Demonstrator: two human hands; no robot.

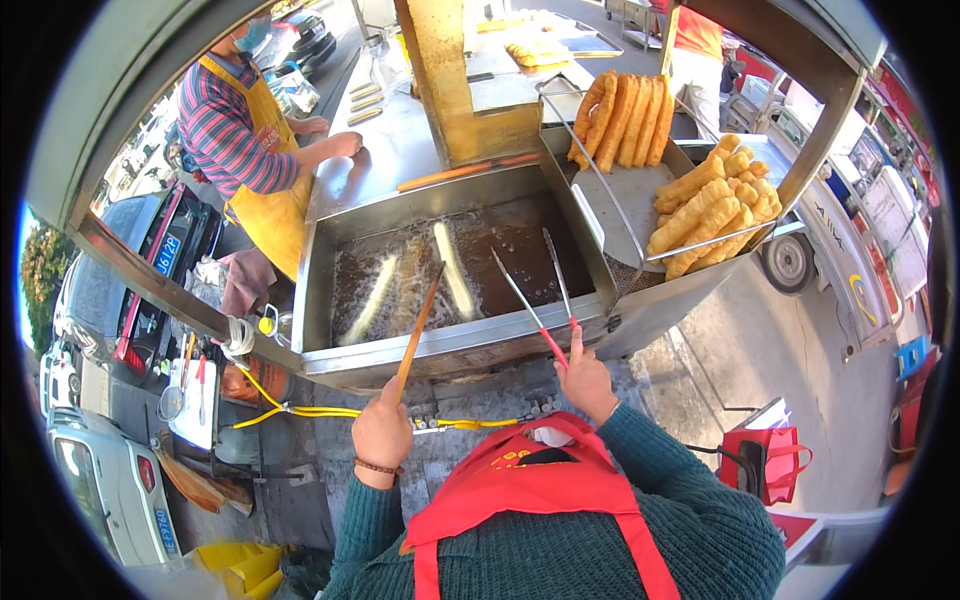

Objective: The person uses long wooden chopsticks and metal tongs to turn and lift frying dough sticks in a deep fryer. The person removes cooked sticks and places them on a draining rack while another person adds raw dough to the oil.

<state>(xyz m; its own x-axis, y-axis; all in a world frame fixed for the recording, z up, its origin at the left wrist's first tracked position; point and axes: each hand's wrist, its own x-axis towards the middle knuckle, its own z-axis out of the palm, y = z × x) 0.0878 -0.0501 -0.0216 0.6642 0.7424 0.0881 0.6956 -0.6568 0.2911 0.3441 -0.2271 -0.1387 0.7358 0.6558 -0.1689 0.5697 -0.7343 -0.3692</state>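
My left hand (383, 427) grips a long wooden stick (418, 334), whose dark tip is over the hot oil beside a pale dough strip (454, 270). Another pale dough strip (373, 300) floats to the left, with bubbles around it. Between them a browner streak shows in the oil; its shape is hard to make out. My right hand (589, 382) is closed around red-handled metal tongs (529, 307). Their arms are spread over the oil, with nothing between the tips. The rectangular metal fryer (450, 334) stands right in front of me.
Fried dough sticks (712, 214) fill a metal rack (634, 240) at the right, with more standing upright behind. A wooden rod (469, 172) lies along the fryer's back edge. A co-worker in a yellow apron (274, 206) stands left by a metal counter (405, 142). Yellow hoses (322, 412) run below.
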